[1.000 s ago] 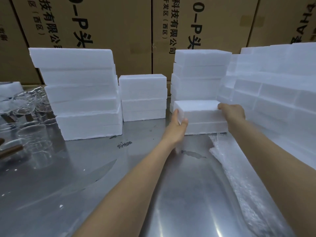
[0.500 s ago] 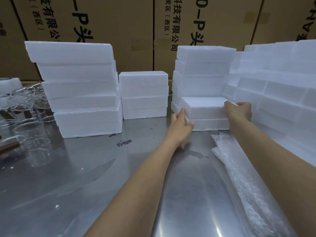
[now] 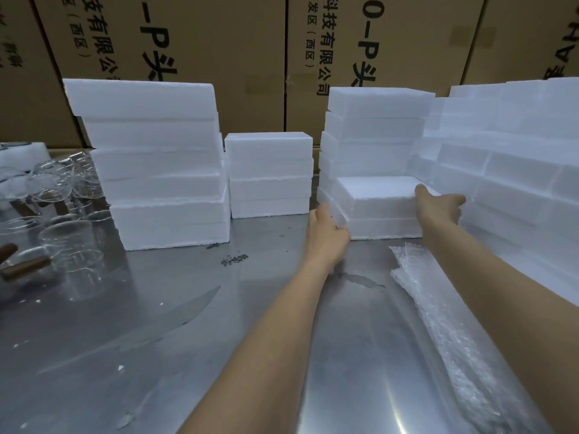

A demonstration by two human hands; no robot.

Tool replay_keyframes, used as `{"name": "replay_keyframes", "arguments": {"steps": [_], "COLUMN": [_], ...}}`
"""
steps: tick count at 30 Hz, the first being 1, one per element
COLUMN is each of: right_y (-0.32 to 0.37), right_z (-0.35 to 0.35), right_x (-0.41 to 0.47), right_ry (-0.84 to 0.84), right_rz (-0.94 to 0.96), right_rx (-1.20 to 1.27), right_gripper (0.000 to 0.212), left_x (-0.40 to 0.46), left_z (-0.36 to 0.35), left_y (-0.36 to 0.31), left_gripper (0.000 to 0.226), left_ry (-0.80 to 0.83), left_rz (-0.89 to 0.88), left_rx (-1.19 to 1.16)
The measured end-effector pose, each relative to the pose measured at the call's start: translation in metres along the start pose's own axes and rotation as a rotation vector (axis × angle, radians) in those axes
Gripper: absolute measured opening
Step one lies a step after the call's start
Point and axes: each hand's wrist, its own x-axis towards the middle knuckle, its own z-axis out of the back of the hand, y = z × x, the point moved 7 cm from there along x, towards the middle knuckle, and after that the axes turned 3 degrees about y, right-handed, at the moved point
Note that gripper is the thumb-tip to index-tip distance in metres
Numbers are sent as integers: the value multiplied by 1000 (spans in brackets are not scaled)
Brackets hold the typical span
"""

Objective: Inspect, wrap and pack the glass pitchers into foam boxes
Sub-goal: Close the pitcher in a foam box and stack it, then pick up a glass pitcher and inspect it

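Note:
A white foam box (image 3: 379, 208) sits on the steel table (image 3: 188, 308) in front of a taller foam stack (image 3: 376, 130). My left hand (image 3: 326, 233) grips its left end, fingers curled round the lower corner. My right hand (image 3: 438, 208) holds its right end, with the thumb on the top edge. Several clear glass pitchers (image 3: 65, 239) with dark wooden handles stand at the far left of the table. A sheet of bubble wrap (image 3: 438, 324) lies on the table under my right forearm.
More foam box stacks stand at the back: a tall one (image 3: 156, 164) on the left, a short one (image 3: 269, 173) in the middle, and a wall of them (image 3: 517, 170) on the right. Cardboard cartons (image 3: 219, 51) line the back.
The foam box has gone down and slightly back against the stacks. Both hands stayed on its ends; my left hand slid lower on the left corner.

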Motion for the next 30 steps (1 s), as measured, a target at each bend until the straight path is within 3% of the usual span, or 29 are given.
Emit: {"name": "replay_keyframes", "arguments": {"steps": [8, 12, 15, 20, 24, 26, 30], "right_y": [24, 38, 43, 10, -7, -6, -6], "right_z": [18, 10, -10, -70, -78, -77, -78], "right_x": [-40, -84, -127, -211, -239, -239, -239], "right_ry": [-127, -80, 90, 642, 656, 666, 703], "right_rz": [180, 340, 456, 480, 631, 665, 672], "right_rx": [-46, -55, -68, -207, -445, -472, -460], "right_gripper": [50, 48, 35, 17, 22, 16, 15], "left_x": [-33, -58, -77, -121, -149, -150, -141], "left_z": [29, 46, 61, 82, 111, 143, 221], "left_y": [6, 8, 8, 1, 6, 10, 24], "left_gripper": [61, 59, 53, 39, 26, 22, 24], "left_ry": [-87, -114, -134, -16, 101, -23, -452], "left_rz": [51, 48, 34, -101, -331, -309, -76], "left_rx": [-64, -102, -97, 76, 606, 746, 888]}}
